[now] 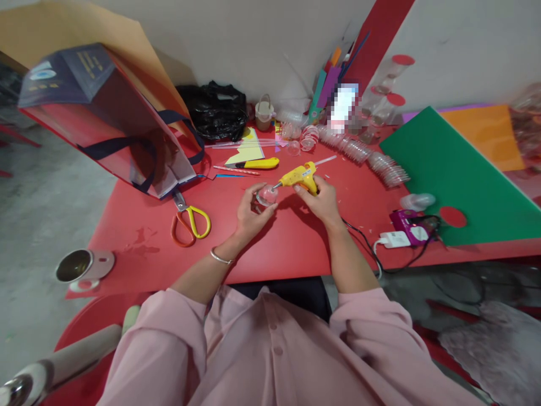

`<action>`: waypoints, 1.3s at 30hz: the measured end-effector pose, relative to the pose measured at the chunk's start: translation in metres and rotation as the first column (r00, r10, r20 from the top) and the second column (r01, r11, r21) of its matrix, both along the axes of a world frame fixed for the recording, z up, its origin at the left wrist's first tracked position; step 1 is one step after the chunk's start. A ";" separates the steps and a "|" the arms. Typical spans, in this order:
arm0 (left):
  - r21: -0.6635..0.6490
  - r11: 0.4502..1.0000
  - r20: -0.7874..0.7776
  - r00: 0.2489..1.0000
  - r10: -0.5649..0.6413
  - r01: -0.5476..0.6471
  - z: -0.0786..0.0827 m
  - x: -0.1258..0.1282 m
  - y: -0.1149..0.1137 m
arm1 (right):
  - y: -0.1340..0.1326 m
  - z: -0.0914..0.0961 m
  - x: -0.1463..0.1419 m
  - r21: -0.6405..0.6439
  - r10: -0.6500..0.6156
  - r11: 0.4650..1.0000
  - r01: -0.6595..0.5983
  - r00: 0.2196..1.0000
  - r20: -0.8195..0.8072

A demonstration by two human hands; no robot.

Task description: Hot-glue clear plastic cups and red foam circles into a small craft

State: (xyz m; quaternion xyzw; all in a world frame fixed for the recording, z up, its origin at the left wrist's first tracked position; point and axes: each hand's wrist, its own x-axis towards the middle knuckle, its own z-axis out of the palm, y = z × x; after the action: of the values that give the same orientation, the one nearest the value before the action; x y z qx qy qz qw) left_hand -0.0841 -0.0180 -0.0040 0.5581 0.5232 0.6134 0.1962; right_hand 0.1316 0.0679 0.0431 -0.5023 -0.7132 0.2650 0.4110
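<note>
1. The left hand's (250, 215) grip is closed around a small, rounded clear-and-pink piece (267, 197), above the red counter (287, 259), between its front and back edges.
2. The right hand's (324, 202) grip wraps a yellow plastic glue gun (295, 176), metal nozzle (276, 185) at the piece's top.
3. A pale pink mug (103, 260) stands at the counter's front-left corner.

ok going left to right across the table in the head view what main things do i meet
Mug, scissors, left hand holding a small pink piece, right hand holding the yellow glue gun, white adapter, flat red disc.
</note>
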 end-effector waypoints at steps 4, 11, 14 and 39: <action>-0.009 1.000 -0.002 1.000 0.013 -0.013 0.002 -0.001 0.000 | 0.000 0.000 0.000 0.002 -0.001 1.000 0.001 1.000 0.006; -0.012 1.000 0.062 0.998 -0.011 0.012 0.003 0.000 0.000 | 0.001 -0.002 0.001 -0.004 0.000 1.000 0.000 1.000 0.009; -0.035 0.999 0.061 0.998 -0.033 0.036 0.000 0.000 0.000 | 0.001 -0.002 0.001 -0.009 -0.002 1.000 0.002 1.000 0.012; -0.041 0.999 0.056 0.998 -0.001 0.004 0.003 0.001 -0.001 | 0.001 -0.002 0.001 0.009 0.000 1.000 -0.001 0.999 0.033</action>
State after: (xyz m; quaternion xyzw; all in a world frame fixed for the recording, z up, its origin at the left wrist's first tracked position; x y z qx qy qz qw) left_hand -0.0834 -0.0192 -0.0007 0.5374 0.5293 0.6176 0.2229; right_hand 0.1322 0.0692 0.0409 -0.5046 -0.7212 0.2534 0.4012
